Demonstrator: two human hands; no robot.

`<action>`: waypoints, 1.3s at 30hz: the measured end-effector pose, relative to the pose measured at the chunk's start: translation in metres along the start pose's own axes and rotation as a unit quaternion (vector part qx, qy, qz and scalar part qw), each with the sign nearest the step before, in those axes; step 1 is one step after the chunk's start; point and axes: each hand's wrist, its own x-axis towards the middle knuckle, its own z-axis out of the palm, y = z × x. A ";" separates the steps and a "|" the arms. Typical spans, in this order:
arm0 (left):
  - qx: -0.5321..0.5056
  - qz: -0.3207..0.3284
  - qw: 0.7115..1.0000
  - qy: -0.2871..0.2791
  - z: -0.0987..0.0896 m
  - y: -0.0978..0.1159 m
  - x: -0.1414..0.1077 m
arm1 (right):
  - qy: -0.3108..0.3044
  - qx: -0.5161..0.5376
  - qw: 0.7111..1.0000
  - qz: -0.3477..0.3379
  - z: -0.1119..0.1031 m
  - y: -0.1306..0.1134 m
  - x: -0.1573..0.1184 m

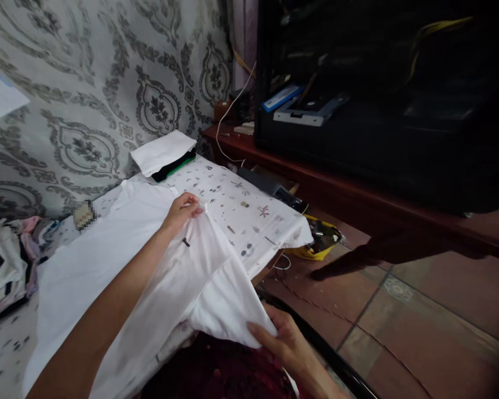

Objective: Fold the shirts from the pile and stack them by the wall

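A white T-shirt lies spread over the patterned sheet, its near side lifted toward me. Small dark lettering shows on its chest. My left hand pinches the shirt near the collar and shoulder, fingers closed on the fabric. Lower right, my right hand grips the end of the sleeve between thumb and fingers. The cloth is stretched between both hands. Part of the shirt is hidden behind my left forearm.
Folded clothes, white over black and green, sit at the far corner of the sheet. Striped clothes lie at left. A dark red wooden cabinet stands at right, with a yellow bag on the tiled floor.
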 end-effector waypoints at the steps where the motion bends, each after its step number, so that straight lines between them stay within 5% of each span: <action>1: 0.041 0.035 0.998 0.015 0.000 0.001 -0.006 | -0.005 0.001 1.000 0.018 0.000 0.002 -0.001; 5: 0.234 0.189 0.953 -0.041 0.000 0.001 -0.033 | -0.019 -0.006 0.999 0.044 -0.003 0.004 -0.002; 8: 0.332 0.224 0.912 -0.083 -0.001 -0.003 -0.044 | -0.054 -0.022 0.997 0.042 -0.010 0.007 0.001; 14: 0.303 0.131 0.944 0.014 -0.004 -0.006 -0.017 | -0.052 -0.220 0.974 -0.029 -0.025 0.009 0.013; 21: 0.278 0.084 0.957 -0.029 0.003 -0.002 0.014 | 0.058 -0.300 0.943 -0.131 -0.036 -0.049 0.026; 28: 0.181 0.036 0.979 -0.084 -0.013 -0.001 0.015 | 0.072 -0.473 0.823 -0.306 -0.006 -0.081 0.078; 33: 0.103 0.002 0.988 -0.119 -0.015 0.001 0.019 | 0.107 -0.560 0.776 -0.272 0.006 -0.088 0.108; 39: 0.133 0.095 0.982 -0.093 0.003 -0.007 0.028 | 0.126 -0.600 0.751 -0.244 0.007 -0.086 0.111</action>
